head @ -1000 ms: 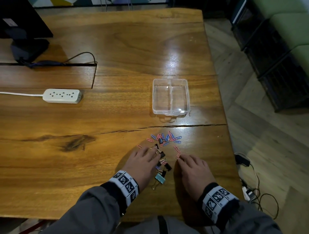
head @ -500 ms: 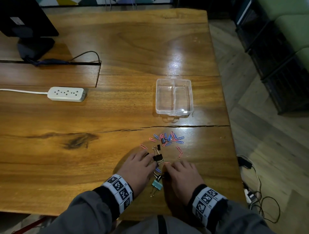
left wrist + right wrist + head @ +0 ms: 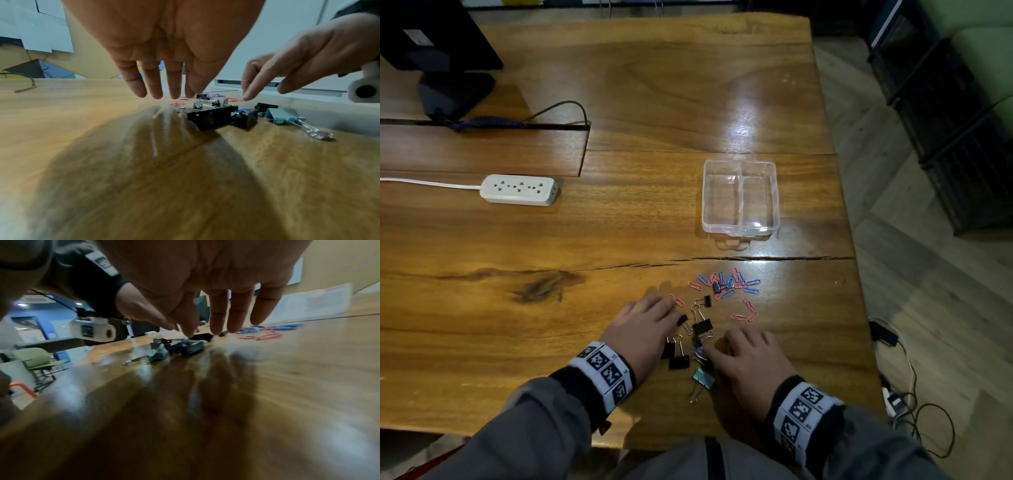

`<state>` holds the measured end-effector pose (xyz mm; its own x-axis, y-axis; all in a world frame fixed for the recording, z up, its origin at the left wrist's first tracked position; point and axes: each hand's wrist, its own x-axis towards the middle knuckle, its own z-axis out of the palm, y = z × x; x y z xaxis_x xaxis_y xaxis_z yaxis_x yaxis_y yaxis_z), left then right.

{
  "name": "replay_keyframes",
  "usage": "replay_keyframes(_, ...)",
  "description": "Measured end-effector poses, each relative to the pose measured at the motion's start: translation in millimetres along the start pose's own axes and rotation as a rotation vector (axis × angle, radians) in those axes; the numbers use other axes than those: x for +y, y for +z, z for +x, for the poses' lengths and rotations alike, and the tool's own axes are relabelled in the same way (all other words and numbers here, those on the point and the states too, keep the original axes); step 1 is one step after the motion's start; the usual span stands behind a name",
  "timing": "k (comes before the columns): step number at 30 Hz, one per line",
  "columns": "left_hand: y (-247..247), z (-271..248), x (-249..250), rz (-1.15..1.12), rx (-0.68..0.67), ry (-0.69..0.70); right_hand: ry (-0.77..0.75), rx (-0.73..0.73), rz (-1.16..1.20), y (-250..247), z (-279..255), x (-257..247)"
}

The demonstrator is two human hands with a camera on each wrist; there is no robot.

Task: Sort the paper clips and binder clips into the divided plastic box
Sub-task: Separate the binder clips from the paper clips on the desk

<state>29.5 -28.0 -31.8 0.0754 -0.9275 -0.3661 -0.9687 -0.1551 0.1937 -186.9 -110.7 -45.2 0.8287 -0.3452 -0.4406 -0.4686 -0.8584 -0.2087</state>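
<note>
One power strip far left.

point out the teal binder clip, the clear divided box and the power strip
teal binder clip (image 3: 703,378): head view, on its teal body, not the wire handles
clear divided box (image 3: 740,165): head view, on the far rim above the divider
power strip (image 3: 519,189): head view, middle of its socket face

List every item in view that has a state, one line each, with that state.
Divided plastic box: lid off, both compartments empty.
Paper clips: loose on the table, unsorted.
Black binder clips: loose between the hands, handles out.
Teal binder clip: lying on the table, nearest the person.
Left hand: fingers straight, holds nothing.
Right hand: fingers straight, index reaching toward the clips.
Power strip: nothing plugged in.
</note>
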Motion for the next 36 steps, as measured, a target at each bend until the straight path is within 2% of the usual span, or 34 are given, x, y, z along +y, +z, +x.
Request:
replay_keyframes(5, 4, 9, 1, -0.004, -0.023, -0.010, 0.004, -0.031, -0.061, -3, 7, -3)
replay_keyframes(14, 6, 12, -4, 0.012, -0.017, -0.043, 0.205, -0.004, -0.018, -7, -5, 20)
replay_keyframes(21, 11, 18, 24, 0.079, -0.083, 0.090, 0.189, -0.007, -0.030, -4, -13, 28)
replay_keyframes(25, 13, 23, 42, 0.118, -0.046, 0.131, 0.162, 0.000, -0.064, -7, -10, 29)
replay_keyframes(28, 12, 26, 49, 0.144, -0.074, 0.099, 0.166, 0.006, -0.079, -8, -9, 30)
replay_keyframes(33, 12, 9, 32, 0.112, -0.143, 0.109, 0.238, 0.036, -0.020, -13, -2, 43)
replay_keyframes(36, 8, 3, 23, 0.022, -0.113, -0.001, 0.225, 0.075, 0.029, -21, 7, 40)
